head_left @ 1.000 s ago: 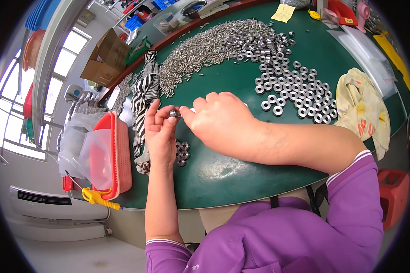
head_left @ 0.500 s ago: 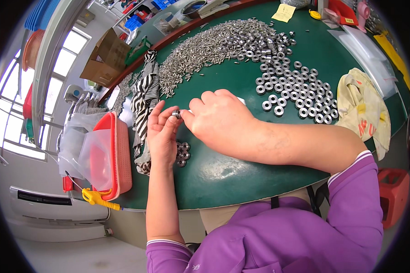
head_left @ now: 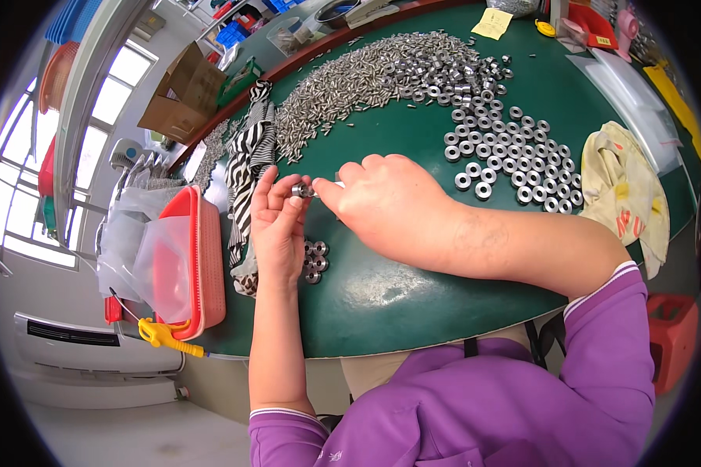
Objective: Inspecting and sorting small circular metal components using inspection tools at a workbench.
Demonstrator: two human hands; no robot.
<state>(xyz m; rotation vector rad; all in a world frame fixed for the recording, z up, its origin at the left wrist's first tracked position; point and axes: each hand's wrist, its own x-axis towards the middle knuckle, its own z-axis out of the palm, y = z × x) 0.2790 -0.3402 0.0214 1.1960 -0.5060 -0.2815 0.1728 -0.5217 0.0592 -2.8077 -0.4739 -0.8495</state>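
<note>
One steel ring (head_left: 297,189) sits pinched between thumb and fingers of the left hand (head_left: 276,229), above the green table (head_left: 420,303). Right hand (head_left: 389,194) is curled, fingertips just beside the ring; can't tell what it grips. Small ring cluster (head_left: 315,261) right of the left wrist. Larger ring spread (head_left: 514,156) farther right, below the pin pile (head_left: 327,97). Striped cloth (head_left: 245,159) on the left.
</note>
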